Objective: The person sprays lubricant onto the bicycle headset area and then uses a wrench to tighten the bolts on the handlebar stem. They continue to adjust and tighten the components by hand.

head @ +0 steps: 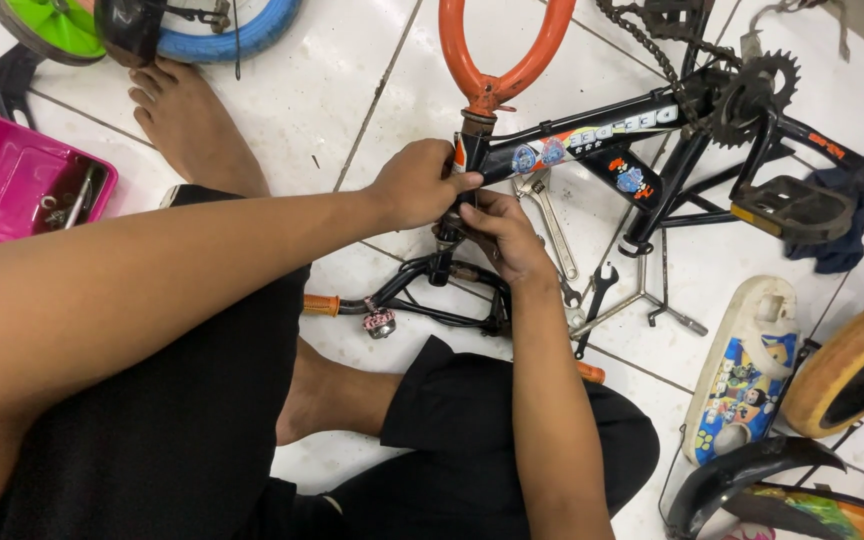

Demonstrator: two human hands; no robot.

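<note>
Left hand [414,183] wrapped around head tube of small black metal bicycle frame [592,130], mid-scene. Right hand [505,237] pinching fitting at tube's lower end. Likely headset step; next calls for spanner from silver steel wrenches [552,215], just right.

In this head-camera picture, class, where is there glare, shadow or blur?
Head view: soft glare on the white floor tiles; faint shadows under the bike frame; both hands, left hand and right hand, sharp; the near left forearm slightly soft.
</note>
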